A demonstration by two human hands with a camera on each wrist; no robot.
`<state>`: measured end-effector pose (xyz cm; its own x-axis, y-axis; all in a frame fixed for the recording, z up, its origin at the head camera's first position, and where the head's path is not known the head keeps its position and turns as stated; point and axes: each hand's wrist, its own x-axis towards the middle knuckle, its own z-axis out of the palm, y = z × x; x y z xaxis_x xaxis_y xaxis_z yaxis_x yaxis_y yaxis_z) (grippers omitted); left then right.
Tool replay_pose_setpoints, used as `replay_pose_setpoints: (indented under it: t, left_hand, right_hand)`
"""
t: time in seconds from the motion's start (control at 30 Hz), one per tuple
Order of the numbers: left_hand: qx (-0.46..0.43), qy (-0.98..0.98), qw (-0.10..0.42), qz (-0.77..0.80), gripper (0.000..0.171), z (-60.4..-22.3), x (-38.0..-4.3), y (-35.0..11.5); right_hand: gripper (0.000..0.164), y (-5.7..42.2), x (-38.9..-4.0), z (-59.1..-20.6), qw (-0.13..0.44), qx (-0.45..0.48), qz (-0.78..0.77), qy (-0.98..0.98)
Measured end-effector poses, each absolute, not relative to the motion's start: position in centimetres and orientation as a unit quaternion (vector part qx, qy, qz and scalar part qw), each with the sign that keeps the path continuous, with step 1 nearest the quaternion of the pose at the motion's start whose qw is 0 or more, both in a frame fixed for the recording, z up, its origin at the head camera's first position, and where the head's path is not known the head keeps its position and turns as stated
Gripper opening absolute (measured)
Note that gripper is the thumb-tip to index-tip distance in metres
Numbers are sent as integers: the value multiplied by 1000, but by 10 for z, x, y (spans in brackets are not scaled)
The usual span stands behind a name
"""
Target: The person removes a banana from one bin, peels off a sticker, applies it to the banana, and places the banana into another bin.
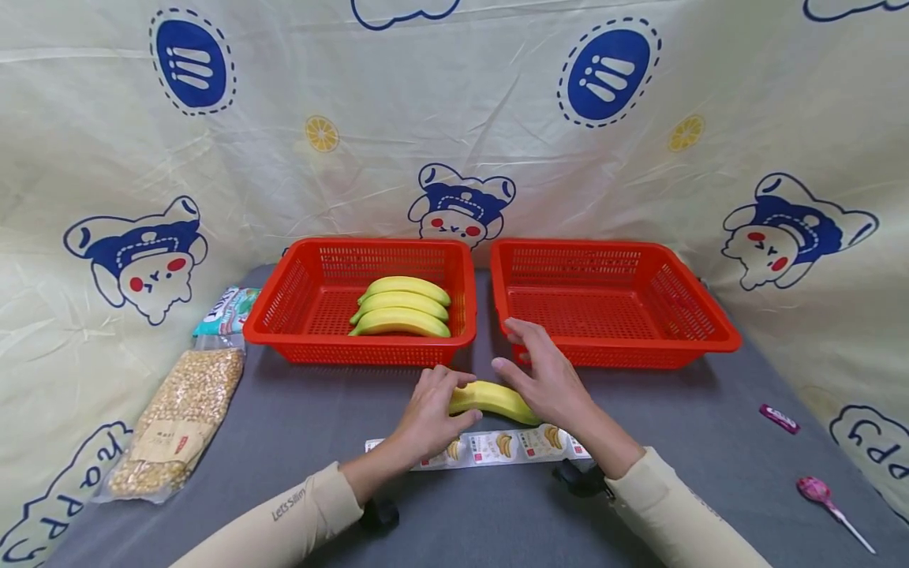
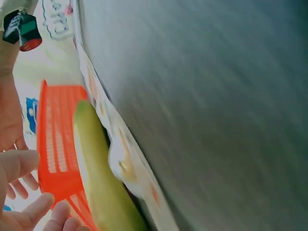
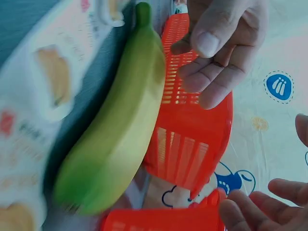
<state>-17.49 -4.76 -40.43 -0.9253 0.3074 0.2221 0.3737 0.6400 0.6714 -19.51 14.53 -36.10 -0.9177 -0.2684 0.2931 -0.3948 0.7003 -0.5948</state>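
A single banana (image 1: pixel 497 400) is lying at the centre of the head frame, just above a white label strip (image 1: pixel 504 447) that is running crosswise on the grey tablecloth (image 1: pixel 483 521). The left hand (image 1: pixel 433 414) is hovering by the banana's left end, fingers loosely bent and gripping nothing; the right hand (image 1: pixel 550 383) is hanging above its right end, thumb and fingers spread apart. In both wrist views a gap is showing between the fingers and the peel. The strip's labels are carrying banana pictures and red marks, their small print too blurred to read. Along the left sleeve (image 1: pixel 284 505), at lower left, lettering is reading "LetsSlim". The backdrop (image 1: pixel 454 102) is displaying blue ovals, orange slices and cartoon figures, and an upside-down "Happy" is appearing at the lower left edge. Three bananas (image 1: pixel 401 304) are resting in the red basket (image 1: pixel 284 340) left of centre, while a second red basket (image 1: pixel 639 347) is standing right of centre. At left, a clear bag of grain (image 1: pixel 181 418) is bearing a beige label, too small to read, below a teal printed packet (image 1: pixel 230 310). At lower right, a purple-wrapped sweet (image 1: pixel 779 418) is showing illegible white lettering, and a pink lollipop (image 1: pixel 814 490) is lying below it.
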Motion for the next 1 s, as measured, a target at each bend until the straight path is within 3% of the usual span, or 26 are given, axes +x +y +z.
replay_pose_setpoints:
  t: [0.33, 1.0]
  left_hand:
    - [-242, -897, -10, -370, 37, -399, -164, -10]
    - [-283, -911, -50, -295, 30, -421, -163, 14]
  right_hand:
    - [47, 199, -169, -377, 182, 187, 305, -916]
    - [27, 269, -165, -420, 141, 198, 221, -945]
